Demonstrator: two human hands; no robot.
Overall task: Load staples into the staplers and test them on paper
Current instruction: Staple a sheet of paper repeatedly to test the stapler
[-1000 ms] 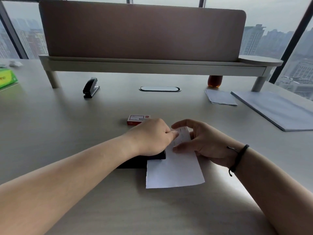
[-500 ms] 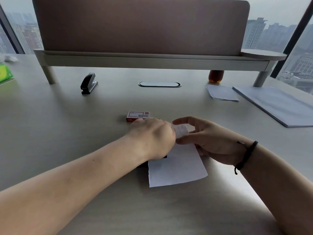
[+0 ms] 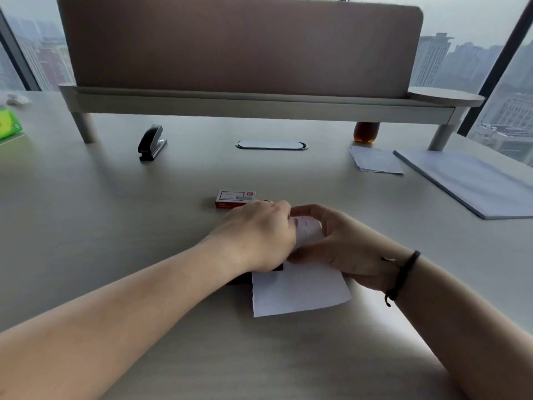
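We note a black stapler (image 3: 152,142), red-and-white staple box (image 3: 235,198), white paper (image 3: 300,293), beige desk (image 3: 115,226), green packet (image 3: 8,127).

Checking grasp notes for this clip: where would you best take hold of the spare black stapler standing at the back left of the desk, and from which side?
Probably from above, across the black stapler's two long sides at mid-body. It lies flat on its base, closed, long and narrow, with bare beige desk on both sides and nothing touching it. The raised shelf's leg stands to its left, so a top approach seems the least obstructed.

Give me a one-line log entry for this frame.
stage: staple test | left hand: on stapler | right hand: holding paper | second stapler: idle
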